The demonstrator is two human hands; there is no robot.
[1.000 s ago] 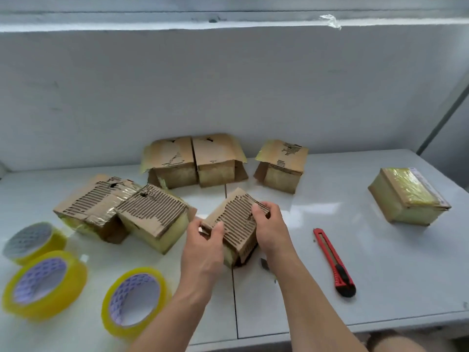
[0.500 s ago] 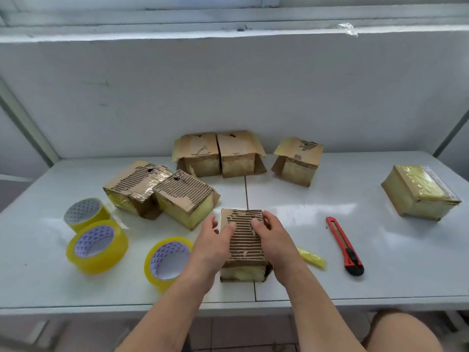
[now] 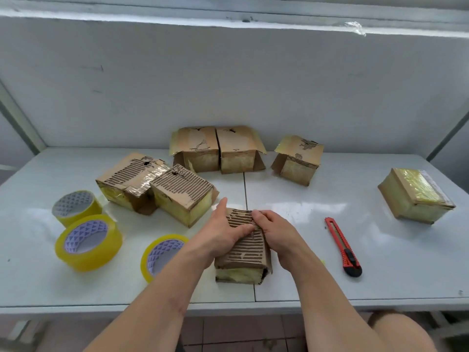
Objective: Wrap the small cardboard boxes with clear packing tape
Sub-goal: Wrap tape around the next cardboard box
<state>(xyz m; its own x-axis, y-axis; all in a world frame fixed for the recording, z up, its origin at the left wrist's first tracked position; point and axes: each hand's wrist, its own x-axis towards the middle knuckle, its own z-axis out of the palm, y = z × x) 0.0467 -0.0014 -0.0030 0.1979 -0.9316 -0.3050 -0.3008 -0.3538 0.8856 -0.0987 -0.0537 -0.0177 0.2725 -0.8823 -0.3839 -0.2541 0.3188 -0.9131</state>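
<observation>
A small torn cardboard box (image 3: 247,252) with stripped corrugated top sits near the table's front edge. My left hand (image 3: 220,231) lies over its left side, thumb across the top. My right hand (image 3: 275,231) curls its fingers onto the top at the right, pinching the torn surface. Three rolls of clear yellowish tape stand to the left: the nearest roll (image 3: 162,254), a middle roll (image 3: 88,241) and a far roll (image 3: 74,205).
Two torn boxes (image 3: 157,188) lie left of centre, three more (image 3: 228,148) stand by the wall, and a tape-wrapped box (image 3: 416,195) sits at the right. A red utility knife (image 3: 342,246) lies right of my hands on the white table (image 3: 380,275).
My hands have shifted on the box: the left thumb now reaches across the top and the right fingers curl over the torn surface. The box stays near the front edge.
</observation>
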